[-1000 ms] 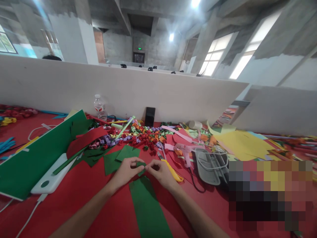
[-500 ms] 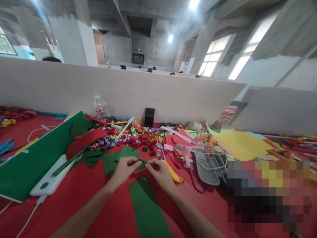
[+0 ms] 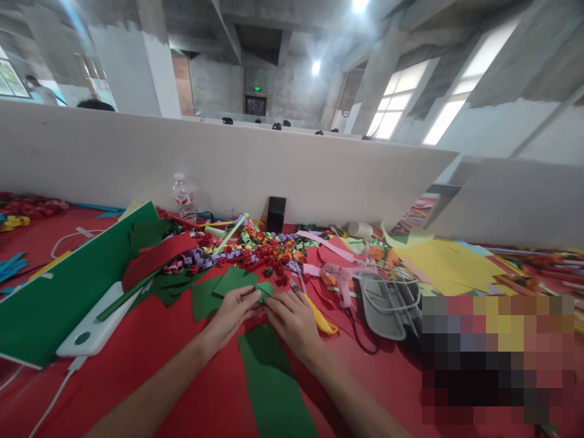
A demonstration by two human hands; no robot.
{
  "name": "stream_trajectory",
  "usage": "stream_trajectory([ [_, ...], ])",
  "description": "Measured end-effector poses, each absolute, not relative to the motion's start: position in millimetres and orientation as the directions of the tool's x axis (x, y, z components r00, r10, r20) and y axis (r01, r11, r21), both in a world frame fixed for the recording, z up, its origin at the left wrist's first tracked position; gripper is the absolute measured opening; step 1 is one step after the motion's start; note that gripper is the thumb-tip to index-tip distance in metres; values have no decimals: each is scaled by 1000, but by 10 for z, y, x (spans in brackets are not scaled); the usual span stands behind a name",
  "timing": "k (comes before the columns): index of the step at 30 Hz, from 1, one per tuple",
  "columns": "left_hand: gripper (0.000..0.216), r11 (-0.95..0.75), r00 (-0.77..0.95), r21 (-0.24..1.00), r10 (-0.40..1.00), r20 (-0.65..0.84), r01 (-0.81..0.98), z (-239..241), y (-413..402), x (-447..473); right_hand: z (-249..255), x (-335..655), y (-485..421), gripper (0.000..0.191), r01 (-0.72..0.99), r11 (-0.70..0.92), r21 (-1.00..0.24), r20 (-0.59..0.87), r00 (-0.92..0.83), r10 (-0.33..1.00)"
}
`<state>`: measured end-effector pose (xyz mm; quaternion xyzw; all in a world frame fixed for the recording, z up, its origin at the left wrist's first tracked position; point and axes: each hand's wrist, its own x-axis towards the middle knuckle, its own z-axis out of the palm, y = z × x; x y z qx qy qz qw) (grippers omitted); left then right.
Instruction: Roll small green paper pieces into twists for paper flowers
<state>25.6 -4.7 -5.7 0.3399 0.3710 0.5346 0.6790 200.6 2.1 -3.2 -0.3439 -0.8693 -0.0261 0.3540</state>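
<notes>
Between my fingertips is a small piece of green paper (image 3: 264, 291), raised a little above the red table (image 3: 182, 389). My left hand (image 3: 235, 313) is closed and pinches its left side. My right hand (image 3: 294, 319) is closed with its fingers at the paper's right side, partly covering it. A long green paper strip (image 3: 274, 380) lies below both hands. Just left of my left hand rest cut green sheets (image 3: 207, 298). A yellow-handled tool (image 3: 322, 316) lies beside my right hand; its kind is hard to make out.
A pink glue gun (image 3: 344, 283) stands by a grey tray (image 3: 381, 310) holding a white cable. Paper flowers (image 3: 269, 246) are heaped at the back near a black phone (image 3: 276, 213) and a bottle (image 3: 181, 194). At left are a green board (image 3: 82, 298) and a white power strip (image 3: 91, 331).
The green paper has turned and now shows a lighter face above my fingers. My right hand has rolled over, its back more upward. A person has come into view at far left.
</notes>
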Motion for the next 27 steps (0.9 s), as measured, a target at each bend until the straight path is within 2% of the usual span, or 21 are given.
stream_trajectory([
  [2,40,197,83,859,980,-179,-473,-86,-29,242,-17,1996,9,15,570,778,-265,630,-509,587],
  [6,45,208,-5,884,973,-231,-419,-138,10,195,4,2001,15,18,475,706,-525,625,-348,699],
  [8,45,210,-19,904,972,-234,-371,-142,16,187,16,2011,23,18,473,664,-579,610,-289,738],
  [11,39,175,16,948,984,-177,-267,-118,1,202,24,2009,26,22,499,638,-586,586,-283,759],
  [15,35,86,152,983,987,-61,-164,-73,-49,231,11,1982,29,22,510,631,-585,583,-277,764],
  [19,34,76,184,988,982,-50,-137,-46,-91,237,-13,1988,40,15,502,637,-585,599,-261,757],
  [27,39,65,227,989,973,-33,-136,28,-121,248,-27,1986,30,22,506,650,-567,620,-258,741],
])
